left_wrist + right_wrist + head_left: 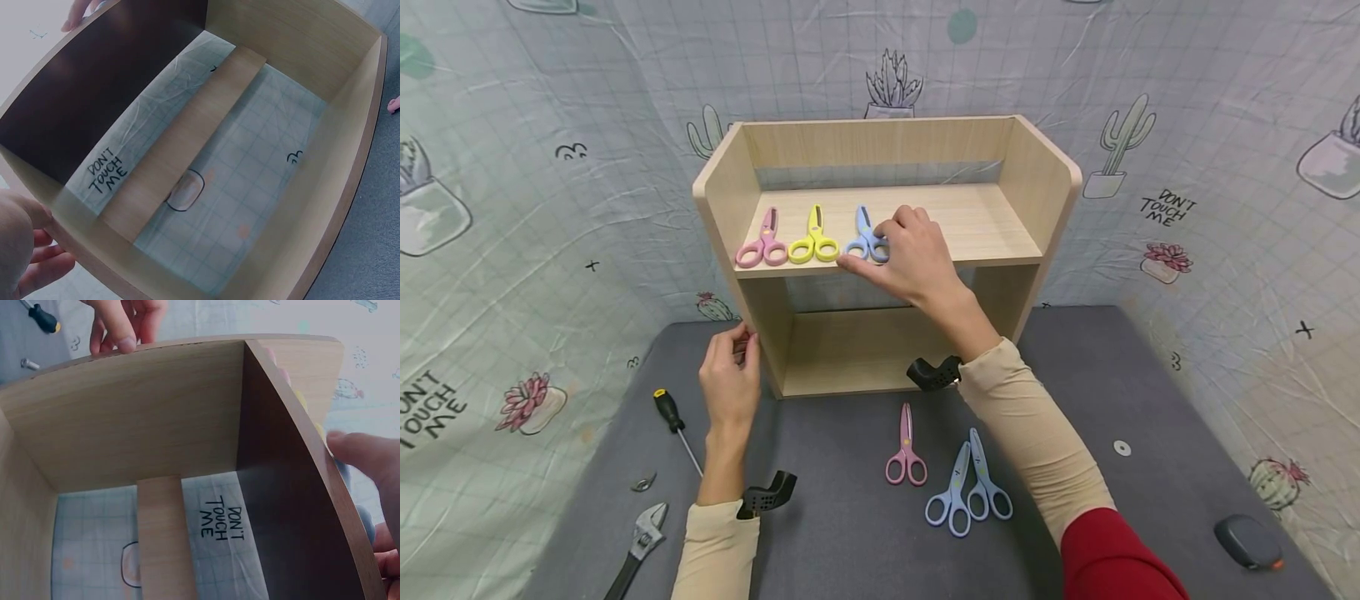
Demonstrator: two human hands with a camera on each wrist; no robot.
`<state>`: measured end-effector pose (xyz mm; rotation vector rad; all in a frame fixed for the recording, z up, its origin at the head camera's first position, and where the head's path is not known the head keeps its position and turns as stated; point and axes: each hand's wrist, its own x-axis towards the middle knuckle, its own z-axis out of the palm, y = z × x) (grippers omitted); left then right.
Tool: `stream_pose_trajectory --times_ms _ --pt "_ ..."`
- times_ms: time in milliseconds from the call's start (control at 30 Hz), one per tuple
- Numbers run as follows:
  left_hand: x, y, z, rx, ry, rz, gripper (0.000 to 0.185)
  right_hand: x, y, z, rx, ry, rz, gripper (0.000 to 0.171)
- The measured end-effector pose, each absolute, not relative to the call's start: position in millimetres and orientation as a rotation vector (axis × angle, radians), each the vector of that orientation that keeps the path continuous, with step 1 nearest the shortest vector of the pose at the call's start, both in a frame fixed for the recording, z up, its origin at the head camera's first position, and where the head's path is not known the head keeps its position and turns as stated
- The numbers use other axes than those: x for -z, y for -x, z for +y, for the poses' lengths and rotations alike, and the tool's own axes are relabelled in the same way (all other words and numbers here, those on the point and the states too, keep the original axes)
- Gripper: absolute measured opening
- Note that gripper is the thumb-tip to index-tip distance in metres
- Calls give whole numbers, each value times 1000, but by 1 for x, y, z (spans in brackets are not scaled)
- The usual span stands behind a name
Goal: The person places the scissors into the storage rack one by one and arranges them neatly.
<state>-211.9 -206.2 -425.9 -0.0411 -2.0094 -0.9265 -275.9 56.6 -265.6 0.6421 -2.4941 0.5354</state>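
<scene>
A light wood two-tier shelf [880, 354] stands upright on the table. On its upper board lie, left to right, pink scissors [763, 242], yellow scissors [815, 237] and blue scissors [861, 233], blades pointing back. My right hand [917, 258] holds the blue scissors by the handles, thumb along the board's front edge and bent fingers at the right loop, which they partly cover. At the shelf's lower left side, my left hand [730, 375] grips the front edge of the side panel [137, 412], thumb on the edge and fingers outside.
In front of the shelf lie another pair of pink scissors [906, 450] and two blue-grey pairs [958, 492], side by side. A screwdriver [668, 410], a small metal part [643, 482] and an adjustable wrench [643, 537] are at left. At right are a white washer [1122, 448] and a dark tape measure [1247, 540].
</scene>
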Motion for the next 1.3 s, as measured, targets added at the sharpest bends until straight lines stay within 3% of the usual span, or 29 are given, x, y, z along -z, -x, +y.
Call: stream_pose_trajectory --times_ms 233,1300 --pt "425 212 -206 928 52 -1989 24 266 278 58 -541 -682 -2444 57" --pt "426 212 -207 902 52 -2023 25 263 275 59 -539 -639 -2488 67"
